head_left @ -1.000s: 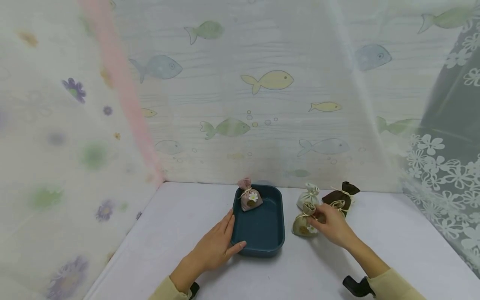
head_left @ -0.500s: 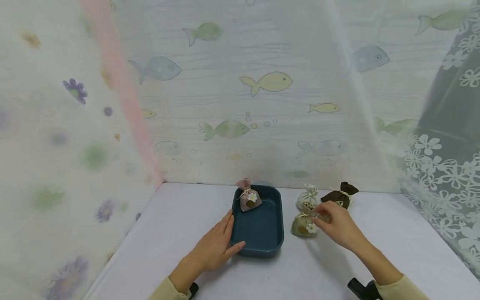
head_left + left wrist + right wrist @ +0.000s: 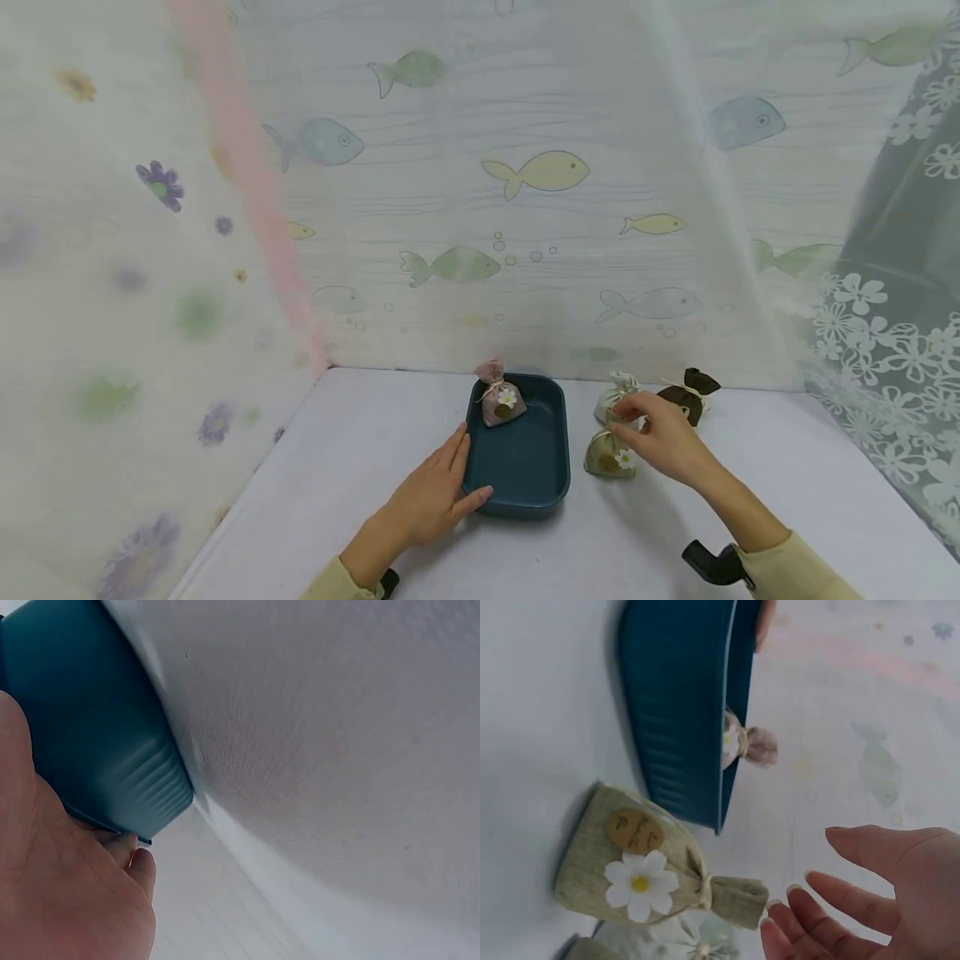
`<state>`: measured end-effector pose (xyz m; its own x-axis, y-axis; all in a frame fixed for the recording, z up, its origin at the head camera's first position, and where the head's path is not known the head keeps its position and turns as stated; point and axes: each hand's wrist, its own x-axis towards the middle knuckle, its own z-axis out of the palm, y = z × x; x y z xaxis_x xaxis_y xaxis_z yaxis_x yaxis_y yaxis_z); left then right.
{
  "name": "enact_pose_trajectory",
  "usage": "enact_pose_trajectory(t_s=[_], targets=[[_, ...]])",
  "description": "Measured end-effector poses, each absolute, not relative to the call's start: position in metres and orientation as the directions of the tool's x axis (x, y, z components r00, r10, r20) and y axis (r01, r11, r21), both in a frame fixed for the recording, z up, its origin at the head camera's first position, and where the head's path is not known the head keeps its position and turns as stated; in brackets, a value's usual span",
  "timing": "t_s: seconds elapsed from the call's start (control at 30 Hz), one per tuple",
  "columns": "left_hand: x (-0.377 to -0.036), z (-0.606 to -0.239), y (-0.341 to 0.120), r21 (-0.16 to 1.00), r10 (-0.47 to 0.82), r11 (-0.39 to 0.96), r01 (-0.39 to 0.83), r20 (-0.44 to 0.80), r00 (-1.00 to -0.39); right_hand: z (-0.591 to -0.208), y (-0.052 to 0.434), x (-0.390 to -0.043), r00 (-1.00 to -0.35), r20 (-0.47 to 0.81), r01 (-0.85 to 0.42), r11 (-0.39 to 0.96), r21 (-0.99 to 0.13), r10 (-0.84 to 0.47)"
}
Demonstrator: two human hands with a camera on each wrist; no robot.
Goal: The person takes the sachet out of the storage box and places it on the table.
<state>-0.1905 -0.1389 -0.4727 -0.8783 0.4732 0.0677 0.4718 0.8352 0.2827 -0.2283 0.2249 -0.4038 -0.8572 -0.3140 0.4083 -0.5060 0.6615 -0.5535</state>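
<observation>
The left hand [image 3: 429, 498] lies flat-fingered against the near left corner of the teal tray [image 3: 517, 493], which holds a pink sachet [image 3: 499, 401], while the right hand [image 3: 660, 437], fingers spread and holding nothing, reaches for the tied neck of the green sachet [image 3: 609, 455] standing just right of the tray. The step looks like picking up; next, I judge, comes a pinch on that neck. A white tabletop [image 3: 360, 450] lies under fish-print and floral curtains, with white and brown sachets behind.
</observation>
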Motion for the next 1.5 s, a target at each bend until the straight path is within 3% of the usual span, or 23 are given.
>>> enact_pose_trajectory(t_s=[0.4,0.87,1.5], targets=[[-0.194,-0.477,-0.139,0.278,0.473,0.836,0.473,0.071,-0.878,-0.390,0.208,-0.242,-0.872,0.354,-0.488,0.656,-0.576,-0.339],[-0.195,-0.478,-0.140,0.281,0.480,0.828,0.485,0.094,-0.872,-0.372,0.176,-0.263,-0.903,0.242,-0.417,0.588,-0.692,-0.355],[-0.195,-0.475,-0.139,0.300,0.474,0.829,0.472,0.072,-0.878,-0.381,0.139,-0.313,-0.945,0.117,-0.276,0.552,-0.787,-0.306]])
